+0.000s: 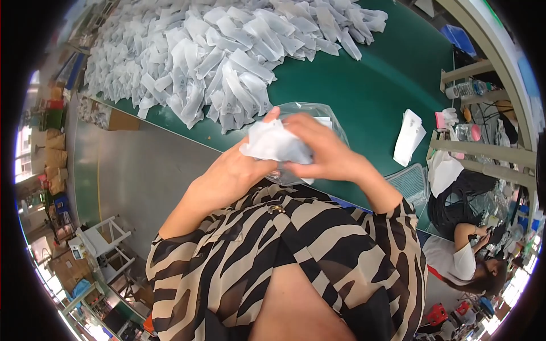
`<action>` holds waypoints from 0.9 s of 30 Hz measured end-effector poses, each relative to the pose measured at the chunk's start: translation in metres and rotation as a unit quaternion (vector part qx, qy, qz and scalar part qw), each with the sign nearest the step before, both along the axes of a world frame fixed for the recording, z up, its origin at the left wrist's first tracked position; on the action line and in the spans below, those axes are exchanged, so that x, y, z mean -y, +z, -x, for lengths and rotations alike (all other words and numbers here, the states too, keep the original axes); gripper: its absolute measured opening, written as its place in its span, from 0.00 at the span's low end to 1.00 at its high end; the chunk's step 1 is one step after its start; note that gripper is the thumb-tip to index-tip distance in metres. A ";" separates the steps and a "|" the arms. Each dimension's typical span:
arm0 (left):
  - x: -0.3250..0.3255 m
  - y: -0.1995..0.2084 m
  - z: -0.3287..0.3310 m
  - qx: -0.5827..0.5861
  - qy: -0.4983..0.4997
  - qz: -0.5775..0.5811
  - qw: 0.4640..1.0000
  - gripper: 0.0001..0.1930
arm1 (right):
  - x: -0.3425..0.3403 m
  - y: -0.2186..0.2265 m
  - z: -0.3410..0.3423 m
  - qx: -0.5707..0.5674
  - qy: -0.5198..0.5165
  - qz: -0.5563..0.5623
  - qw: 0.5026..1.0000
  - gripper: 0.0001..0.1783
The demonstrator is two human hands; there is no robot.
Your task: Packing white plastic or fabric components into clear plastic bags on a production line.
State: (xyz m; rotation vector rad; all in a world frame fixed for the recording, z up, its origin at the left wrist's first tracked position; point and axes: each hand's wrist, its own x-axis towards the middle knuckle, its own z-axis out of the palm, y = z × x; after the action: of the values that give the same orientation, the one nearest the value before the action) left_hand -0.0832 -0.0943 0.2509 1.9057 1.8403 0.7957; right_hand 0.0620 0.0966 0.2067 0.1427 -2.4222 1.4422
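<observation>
Both my hands are closed around a small bundle of whitish translucent packets [277, 142] just over the table's near edge. My left hand [238, 166] grips it from the left, and my right hand [329, 149] holds its right side, slightly blurred. Below and behind the hands lies a clear plastic bag [333, 116] with something white showing inside; the hands hide much of it. A large heap of similar packets [227, 48] covers the far left of the green table [364, 85], its near end close to my left hand.
To the right lie a stack of white printed slips [408, 136] and clear bags [410, 184]. A shelf frame [483, 149] holds bottles [467, 90], gloves [446, 118] and black cable coils [458, 202]. Another person [455, 258] sits at lower right. A white metal stand [105, 241] is on the left floor.
</observation>
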 end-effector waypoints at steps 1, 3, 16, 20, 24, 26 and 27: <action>0.002 -0.001 0.000 0.016 0.002 0.002 1.000 0.08 | 0.002 -0.009 0.004 0.051 0.014 -0.069 0.996 0.34; 0.005 0.002 0.000 0.016 0.007 0.013 1.000 0.08 | 0.005 -0.018 0.009 0.154 0.043 -0.204 0.966 0.35; 0.015 0.002 0.002 -0.036 -0.015 0.003 0.999 0.11 | 0.014 -0.001 -0.019 0.211 0.048 -0.318 0.923 0.42; 0.016 0.010 0.004 -0.051 -0.030 0.020 0.998 0.10 | 0.019 -0.030 -0.005 0.121 0.025 -0.303 0.945 0.43; 0.028 0.018 0.004 -0.054 -0.023 0.061 0.996 0.08 | 0.016 -0.006 -0.009 0.116 0.075 -0.318 0.938 0.37; 0.032 0.018 0.003 -0.052 0.005 0.073 0.996 0.07 | -0.014 0.013 0.000 0.182 0.152 -0.117 0.964 0.30; 0.034 0.016 0.002 -0.053 0.011 0.072 0.996 0.07 | -0.028 0.016 0.007 0.214 0.190 -0.014 0.958 0.27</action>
State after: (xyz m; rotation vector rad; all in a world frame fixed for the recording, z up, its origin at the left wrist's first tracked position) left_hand -0.0848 -0.1285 0.2670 1.8703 1.9285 0.5623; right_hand 0.0549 0.1243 0.2226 0.3535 -2.8854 1.7520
